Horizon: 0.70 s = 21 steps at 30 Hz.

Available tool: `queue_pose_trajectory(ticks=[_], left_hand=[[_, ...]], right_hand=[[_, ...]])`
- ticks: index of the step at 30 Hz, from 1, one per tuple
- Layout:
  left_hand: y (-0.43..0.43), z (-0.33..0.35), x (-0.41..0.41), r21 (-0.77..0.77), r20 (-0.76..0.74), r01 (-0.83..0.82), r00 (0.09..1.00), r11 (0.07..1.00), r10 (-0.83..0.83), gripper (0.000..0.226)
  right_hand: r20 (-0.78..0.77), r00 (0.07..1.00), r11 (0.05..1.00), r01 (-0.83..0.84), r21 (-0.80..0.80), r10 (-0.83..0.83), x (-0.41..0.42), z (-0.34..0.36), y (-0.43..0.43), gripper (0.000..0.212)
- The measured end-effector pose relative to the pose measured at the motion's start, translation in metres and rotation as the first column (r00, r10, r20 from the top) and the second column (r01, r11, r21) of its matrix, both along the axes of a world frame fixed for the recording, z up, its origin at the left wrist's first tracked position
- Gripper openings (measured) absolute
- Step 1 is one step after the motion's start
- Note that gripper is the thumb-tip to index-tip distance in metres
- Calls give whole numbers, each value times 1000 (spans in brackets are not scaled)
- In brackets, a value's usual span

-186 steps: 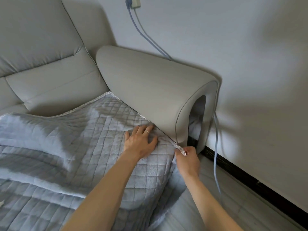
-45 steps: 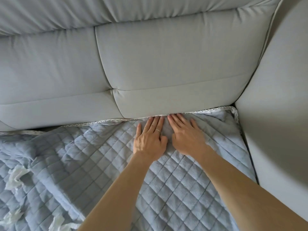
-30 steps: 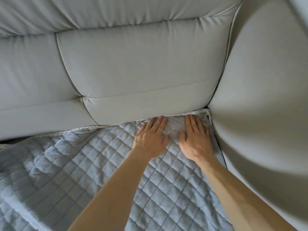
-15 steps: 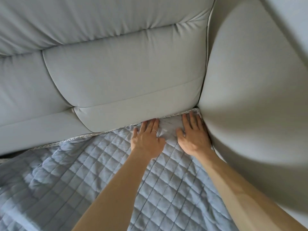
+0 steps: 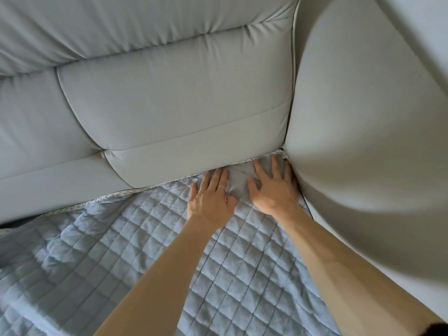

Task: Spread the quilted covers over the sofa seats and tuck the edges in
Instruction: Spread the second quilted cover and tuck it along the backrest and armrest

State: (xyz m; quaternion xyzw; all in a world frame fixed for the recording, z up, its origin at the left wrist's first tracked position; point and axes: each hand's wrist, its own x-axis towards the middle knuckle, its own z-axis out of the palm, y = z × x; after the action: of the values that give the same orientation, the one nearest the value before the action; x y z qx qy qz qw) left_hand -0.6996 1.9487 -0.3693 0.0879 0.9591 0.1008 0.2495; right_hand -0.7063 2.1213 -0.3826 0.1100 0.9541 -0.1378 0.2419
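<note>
A pale blue quilted cover [image 5: 135,251] lies over the sofa seat, its lace-trimmed back edge running along the foot of the grey back cushion [image 5: 174,112]. My left hand [image 5: 211,197], with a ring on one finger, presses flat on the cover near that edge, fingertips at the crease. My right hand [image 5: 274,187] presses flat with spread fingers on the cover's far right corner, beside the armrest [image 5: 363,141]. A small bunched fold of cover sits between the two hands.
The grey armrest rises close on the right, touching the cover's side edge. A second back cushion [image 5: 31,132] continues to the left. The cover is rumpled into ridges at the lower left.
Both hands slid right along the back edge into the corner by the armrest. The right hand's fingers have spread wider, and the cover's corner now lies lower in the crease.
</note>
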Motion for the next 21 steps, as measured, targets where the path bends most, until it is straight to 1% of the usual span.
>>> queue_pose_trajectory(ticks=[3,6,8,10,12,14,16,18,19,21], left_hand=[[-1,-7,-7,3,16,-12,1000,1000,12,70],[-2,-9,-18,-6,52,11,999,1000,-11,71],[-11,-7,-16,10,28,67,997,998,-67,71],[-25,-4,-8,-11,-28,107,994,994,-107,67],[-44,2,3,-32,-40,49,998,998,-51,64],[-63,5,10,-45,-11,5,1000,999,-5,63],[-86,8,16,-71,-7,10,1000,997,-10,63],[-108,8,17,-94,-7,2,1000,996,-2,63],[-122,7,19,-102,-6,-23,1000,995,22,64],[-149,7,29,-110,-11,-94,996,990,93,65]], right_hand=[[22,999,1000,28,13,-28,-8,2,-2,64],[5,999,999,44,10,-44,-15,4,-4,67],[49,997,999,51,2,-51,-17,10,-5,66],[83,996,998,33,45,-37,-11,17,-10,63],[81,997,998,-8,68,2,-1,25,-27,61],[85,996,999,-29,40,26,4,24,-47,59],[112,994,999,7,33,-11,-2,22,-70,58],[158,985,996,63,71,-73,-13,20,-80,59],[172,982,994,65,93,-80,-15,19,-85,60],[174,984,992,15,129,-38,-14,21,-87,60]])
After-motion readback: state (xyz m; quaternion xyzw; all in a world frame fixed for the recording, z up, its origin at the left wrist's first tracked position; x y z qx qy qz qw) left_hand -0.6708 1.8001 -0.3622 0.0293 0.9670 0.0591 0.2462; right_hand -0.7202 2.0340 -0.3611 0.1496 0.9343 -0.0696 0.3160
